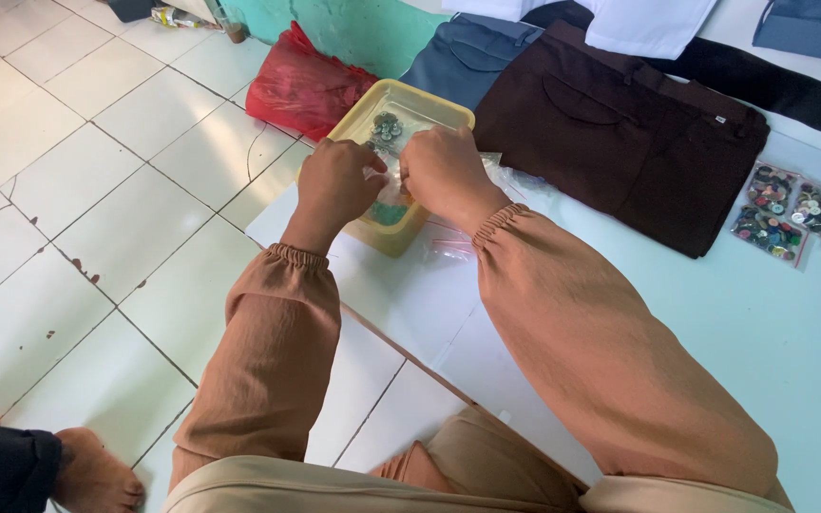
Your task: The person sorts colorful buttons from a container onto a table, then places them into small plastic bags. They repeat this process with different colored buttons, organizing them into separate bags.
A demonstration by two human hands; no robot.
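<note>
I see my left hand [334,185] and right hand [444,171] pinching a clear bag [393,185] over the yellow tray [358,119], which overhangs the table edge [268,233]

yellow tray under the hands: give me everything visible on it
The yellow tray is a shallow rectangular container with rounded corners, looks like plastic, pale yellow. It sits flat on a white sheet at the table edge, turned diagonally to the camera. Inside are buttons, mostly grey-green, near the far end, and something teal lower down. The left hand and right hand work over it, handling a clear plastic bag and hiding its middle. A red bag lies beside its far-left side.
</note>
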